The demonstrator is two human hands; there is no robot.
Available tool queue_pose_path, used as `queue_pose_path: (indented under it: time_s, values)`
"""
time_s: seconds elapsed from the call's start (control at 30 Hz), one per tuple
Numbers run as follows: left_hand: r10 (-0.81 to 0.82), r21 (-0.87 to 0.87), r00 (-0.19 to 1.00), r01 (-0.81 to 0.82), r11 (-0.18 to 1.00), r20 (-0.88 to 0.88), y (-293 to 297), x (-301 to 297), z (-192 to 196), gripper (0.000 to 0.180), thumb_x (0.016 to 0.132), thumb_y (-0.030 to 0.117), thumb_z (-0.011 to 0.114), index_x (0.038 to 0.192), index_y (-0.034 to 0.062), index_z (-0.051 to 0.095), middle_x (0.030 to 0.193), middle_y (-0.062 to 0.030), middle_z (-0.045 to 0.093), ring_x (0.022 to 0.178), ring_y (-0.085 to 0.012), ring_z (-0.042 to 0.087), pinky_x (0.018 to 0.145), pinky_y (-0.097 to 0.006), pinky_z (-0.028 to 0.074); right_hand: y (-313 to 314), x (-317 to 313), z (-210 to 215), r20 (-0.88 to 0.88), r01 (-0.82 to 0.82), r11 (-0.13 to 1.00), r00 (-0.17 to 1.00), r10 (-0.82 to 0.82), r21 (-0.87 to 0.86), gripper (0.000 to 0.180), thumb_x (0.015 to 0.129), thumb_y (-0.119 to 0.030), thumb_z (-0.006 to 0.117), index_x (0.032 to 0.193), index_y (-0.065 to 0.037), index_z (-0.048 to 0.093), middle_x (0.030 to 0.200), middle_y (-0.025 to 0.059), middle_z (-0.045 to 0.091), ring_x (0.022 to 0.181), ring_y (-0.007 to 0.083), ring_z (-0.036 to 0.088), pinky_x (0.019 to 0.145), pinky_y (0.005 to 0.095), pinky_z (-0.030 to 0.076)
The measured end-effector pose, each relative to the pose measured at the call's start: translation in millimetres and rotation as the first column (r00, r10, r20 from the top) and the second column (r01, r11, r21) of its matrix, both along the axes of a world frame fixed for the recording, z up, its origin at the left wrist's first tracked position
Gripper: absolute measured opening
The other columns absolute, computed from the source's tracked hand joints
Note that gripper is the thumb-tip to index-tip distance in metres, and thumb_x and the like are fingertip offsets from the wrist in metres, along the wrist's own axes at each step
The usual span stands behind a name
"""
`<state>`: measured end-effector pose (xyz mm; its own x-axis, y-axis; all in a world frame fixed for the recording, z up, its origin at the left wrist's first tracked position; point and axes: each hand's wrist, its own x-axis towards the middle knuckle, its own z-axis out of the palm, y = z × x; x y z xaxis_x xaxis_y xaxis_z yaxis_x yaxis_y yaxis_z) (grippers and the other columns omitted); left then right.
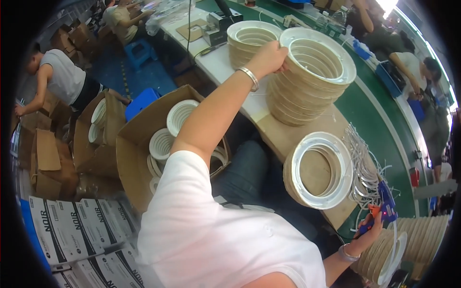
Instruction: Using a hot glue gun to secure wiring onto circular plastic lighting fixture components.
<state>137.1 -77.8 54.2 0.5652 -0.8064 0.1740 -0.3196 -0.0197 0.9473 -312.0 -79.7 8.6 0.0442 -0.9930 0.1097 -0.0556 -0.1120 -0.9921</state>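
Observation:
My left hand (270, 58) reaches forward, its fingers closed on the near-left rim of the top white ring (344, 73). That ring lies on a tall stack of beige-sided rings (298, 100). At lower right, my right hand (369, 237) is wrapped round a blue glue gun (388, 210) with an orange trigger. A white strand hangs down beside the gun. Between my hands stands a shorter stack of rings (294, 178) with a white top. A loose bundle of white wires (359, 169) lies to its right, near the gun's nozzle.
Another ring stack (236, 54) stands behind the tall one. A cardboard box (132, 139) of smaller white rings is at my left. More ring stacks (425, 235) sit at lower right. A green conveyor (379, 127) curves beyond the table; several people work nearby.

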Motion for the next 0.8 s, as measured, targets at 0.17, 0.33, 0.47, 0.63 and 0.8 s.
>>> queue_pose_path:
  time_s: [0.17, 0.33, 0.47, 0.63, 0.8]
  values:
    - [0.145, -0.243, 0.653, 0.062, 0.968, 0.743, -6, 41, -39, 0.036, 0.084, 0.03, 0.044, 0.091, -0.0046, 0.047, 0.06, -0.0128, 0.055, 0.055, -0.0208, 0.055, 0.053, -0.031, 0.044, 2, 29, 2, 0.012, 0.042, 0.997, 0.999, -0.043, 0.06, 0.027, 0.081, -0.03, 0.049, 0.086, -0.003, 0.055, 0.057, -0.0019, 0.044, 0.041, 0.0032, 0.037, 0.035, 0.0155, 0.025]
    - [0.194, -0.446, 0.975, -0.127, 0.886, 0.107, 48, -20, -45, 0.023, 0.086, 0.021, 0.046, 0.099, 0.0021, 0.049, 0.061, -0.0002, 0.051, 0.057, -0.0089, 0.048, 0.053, -0.023, 0.038, 16, 58, 5, -0.057, -0.056, 0.998, 0.997, 0.058, 0.038, 0.022, 0.081, -0.023, 0.049, 0.083, -0.002, 0.055, 0.055, 0.0001, 0.046, 0.043, 0.0055, 0.039, 0.038, 0.0174, 0.028]
    - [0.114, -0.401, 0.993, -0.096, 0.911, 0.021, 69, -77, -103, 0.014, 0.084, 0.014, 0.048, 0.093, 0.0037, 0.05, 0.067, 0.002, 0.047, 0.058, -0.0035, 0.04, 0.051, -0.018, 0.032, 7, 66, -13, -0.055, -0.23, 0.964, 0.97, 0.239, 0.135, 0.021, 0.082, -0.017, 0.047, 0.088, 0.002, 0.054, 0.064, 0.0043, 0.055, 0.046, 0.0047, 0.04, 0.04, 0.0165, 0.031]
    - [0.073, -0.278, 0.862, 0.081, 0.957, 0.502, 93, -114, -138, 0.017, 0.077, 0.008, 0.051, 0.094, 0.0059, 0.055, 0.089, -0.0072, 0.048, 0.076, -0.0175, 0.043, 0.067, -0.025, 0.036, 7, 98, -11, -0.191, -0.352, 0.924, 0.907, 0.376, 0.148, 0.02, 0.081, -0.016, 0.05, 0.088, 0.001, 0.057, 0.076, 0.0062, 0.061, 0.048, 0.0027, 0.04, 0.043, 0.0161, 0.031]
    - [-0.072, -0.143, 0.802, 0.193, 0.971, 0.593, 85, -127, -133, 0.031, 0.07, 0.014, 0.055, 0.102, 0.0117, 0.056, 0.108, -0.0113, 0.044, 0.095, -0.0268, 0.039, 0.082, -0.035, 0.032, -15, 126, -19, -0.312, -0.379, 0.917, 0.862, 0.399, 0.125, 0.023, 0.081, -0.02, 0.052, 0.09, 0.001, 0.057, 0.072, 0.0016, 0.059, 0.049, 0.002, 0.04, 0.044, 0.0167, 0.03]
